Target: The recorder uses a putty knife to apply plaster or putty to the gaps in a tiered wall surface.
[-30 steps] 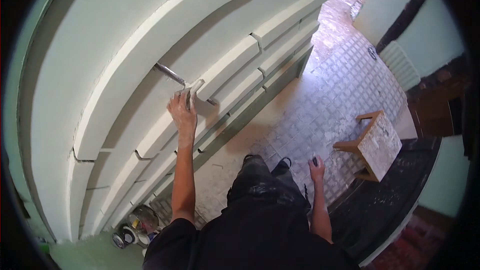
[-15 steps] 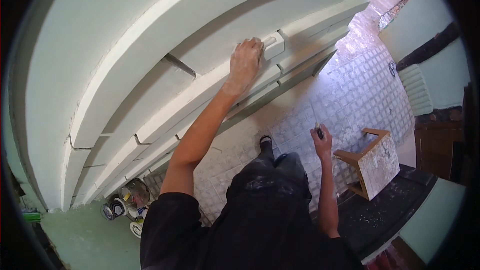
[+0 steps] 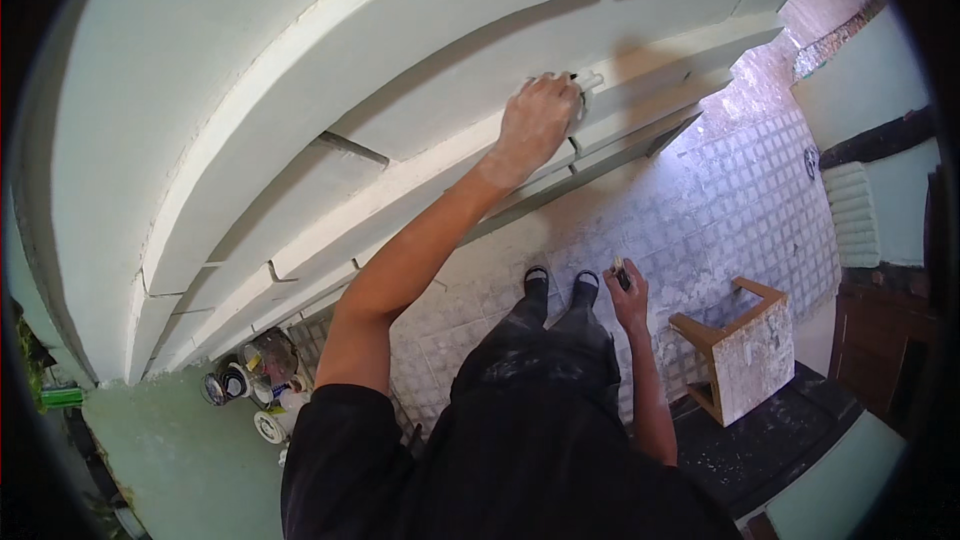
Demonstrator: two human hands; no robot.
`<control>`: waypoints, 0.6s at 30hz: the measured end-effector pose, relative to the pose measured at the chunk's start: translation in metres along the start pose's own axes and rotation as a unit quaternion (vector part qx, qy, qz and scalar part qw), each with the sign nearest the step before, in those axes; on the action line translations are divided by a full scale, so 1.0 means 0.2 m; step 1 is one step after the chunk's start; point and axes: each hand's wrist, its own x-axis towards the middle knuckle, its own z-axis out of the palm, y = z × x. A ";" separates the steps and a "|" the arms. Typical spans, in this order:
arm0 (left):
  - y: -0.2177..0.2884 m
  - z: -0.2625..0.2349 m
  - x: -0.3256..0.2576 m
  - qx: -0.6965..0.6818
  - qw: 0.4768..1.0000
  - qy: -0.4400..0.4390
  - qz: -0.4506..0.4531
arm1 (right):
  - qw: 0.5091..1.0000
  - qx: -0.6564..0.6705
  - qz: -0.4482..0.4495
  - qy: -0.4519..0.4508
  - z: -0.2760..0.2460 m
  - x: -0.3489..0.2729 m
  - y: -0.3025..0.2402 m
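1 head-worn fisheye view, facing down past torso, hands near.

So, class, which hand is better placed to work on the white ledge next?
Probably the left hand: it is at the ledge, holding a pale piece. The right hand is well away from it, holding a dark tool.

No text, label, brand, number or sign can be read on anything in view. The cluster of containers, well apart from the grip of the left hand, lower in view and to its left, shows too small for any marking to be made out. The same holds for the small dark-handled tool within the grip of the right hand.
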 end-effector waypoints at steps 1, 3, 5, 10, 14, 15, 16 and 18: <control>0.02 0.00 0.00 -0.003 1.000 0.000 -0.001 | 1.000 -0.010 -0.005 -0.007 -0.05 0.04 -0.04; 0.04 -0.11 -0.08 -0.012 1.000 -0.003 -0.012 | 1.000 -0.018 -0.007 -0.010 -0.14 0.08 -0.06; 0.02 -0.24 -0.22 0.016 0.996 -0.038 -0.075 | 0.998 -0.039 -0.034 -0.021 -0.23 0.13 -0.02; 0.01 -0.29 -0.34 0.062 0.991 -0.026 -0.118 | 0.997 -0.050 -0.062 -0.019 -0.36 0.15 0.07; 0.15 -0.08 -0.18 0.040 0.992 -0.057 -0.109 | 0.998 -0.049 -0.047 -0.020 -0.39 0.18 0.07; 0.19 -0.04 -0.10 0.019 0.996 -0.022 -0.080 | 0.997 -0.053 -0.052 -0.021 -0.39 0.19 0.08; 0.21 -0.02 -0.06 -0.005 0.999 0.013 -0.050 | 0.997 -0.043 -0.055 -0.025 -0.39 0.20 0.08; 0.19 0.00 -0.08 0.018 0.998 0.027 -0.049 | 0.995 -0.051 -0.070 -0.039 -0.44 0.23 0.06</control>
